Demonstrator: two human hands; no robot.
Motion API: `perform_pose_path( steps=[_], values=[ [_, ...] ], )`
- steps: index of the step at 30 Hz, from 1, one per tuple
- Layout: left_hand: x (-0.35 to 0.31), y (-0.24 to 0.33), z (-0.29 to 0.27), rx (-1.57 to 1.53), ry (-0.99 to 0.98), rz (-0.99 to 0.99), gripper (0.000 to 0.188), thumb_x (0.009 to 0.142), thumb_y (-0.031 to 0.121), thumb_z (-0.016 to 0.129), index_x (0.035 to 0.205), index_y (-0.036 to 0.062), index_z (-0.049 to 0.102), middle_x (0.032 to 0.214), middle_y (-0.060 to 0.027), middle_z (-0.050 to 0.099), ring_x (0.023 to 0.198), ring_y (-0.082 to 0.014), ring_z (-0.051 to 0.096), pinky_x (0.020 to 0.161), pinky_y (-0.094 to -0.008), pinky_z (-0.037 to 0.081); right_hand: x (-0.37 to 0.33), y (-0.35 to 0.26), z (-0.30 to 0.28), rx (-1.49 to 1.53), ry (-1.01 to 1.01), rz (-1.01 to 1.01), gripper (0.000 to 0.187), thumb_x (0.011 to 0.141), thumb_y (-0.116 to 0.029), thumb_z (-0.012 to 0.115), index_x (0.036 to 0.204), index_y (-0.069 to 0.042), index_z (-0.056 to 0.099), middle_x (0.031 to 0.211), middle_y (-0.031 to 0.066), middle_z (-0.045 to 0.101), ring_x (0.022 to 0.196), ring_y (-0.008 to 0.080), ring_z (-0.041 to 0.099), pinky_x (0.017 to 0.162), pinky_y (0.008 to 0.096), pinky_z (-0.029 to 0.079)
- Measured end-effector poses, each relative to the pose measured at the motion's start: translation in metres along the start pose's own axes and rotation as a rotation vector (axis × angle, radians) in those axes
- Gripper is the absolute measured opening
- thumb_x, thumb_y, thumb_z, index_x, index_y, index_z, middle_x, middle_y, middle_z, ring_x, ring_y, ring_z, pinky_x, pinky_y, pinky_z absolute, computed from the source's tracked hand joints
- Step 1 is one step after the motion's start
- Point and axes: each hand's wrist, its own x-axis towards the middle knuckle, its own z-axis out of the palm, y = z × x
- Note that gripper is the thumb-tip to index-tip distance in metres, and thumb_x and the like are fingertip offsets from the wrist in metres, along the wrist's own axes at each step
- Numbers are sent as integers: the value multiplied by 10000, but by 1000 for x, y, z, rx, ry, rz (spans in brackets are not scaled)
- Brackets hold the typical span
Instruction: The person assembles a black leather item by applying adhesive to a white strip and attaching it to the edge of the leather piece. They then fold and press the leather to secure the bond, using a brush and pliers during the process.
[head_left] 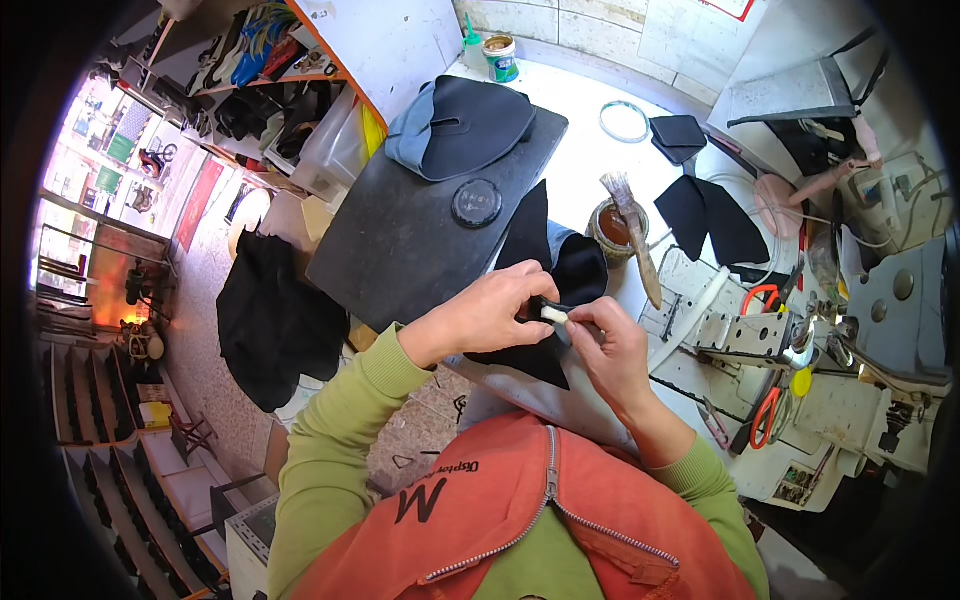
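Observation:
In front of my chest, my left hand (490, 312) is closed round a black leather piece (578, 275), gripping its folded edge between thumb and fingers. A small white strip or tab (553, 315) shows at that edge. The fingertips of my right hand (613, 350) pinch the strip's near end, close beside my left fingertips. Part of the black piece hangs below my hands; how it is folded is partly hidden. Just beyond it stands a jar of brown glue (612, 232), with a worn brush (636, 235) lying across its rim.
A dark board (400, 235) on the left carries a folded black leather piece (480, 125) and a round black lid (477, 204). More black cut pieces (712, 220) lie at the right. Beyond them are a sewing machine (895, 310) and orange-handled scissors (765, 417). Black cloth (280, 320) hangs at left.

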Motion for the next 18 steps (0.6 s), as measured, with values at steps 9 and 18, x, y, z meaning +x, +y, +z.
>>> perform_pose_path(
  steps=[9, 18],
  values=[
    [1, -6, 5, 2, 96, 66, 195, 797, 142, 689, 898, 11, 584, 819, -82, 503, 702, -197, 507, 624, -300, 420, 2, 2, 7, -25, 73, -55, 75, 757, -36, 678, 800, -52, 619, 721, 72, 574, 622, 238, 567, 546, 328, 431],
    [4, -4, 3, -158, 41, -65, 236, 750, 145, 685, 930, 20, 595, 878, -81, 501, 707, -172, 534, 657, -291, 459, -5, -5, 3, 260, -72, 174, 57, 819, -58, 655, 847, -15, 629, 738, 42, 608, 630, 116, 562, 576, 250, 438]
  ],
)
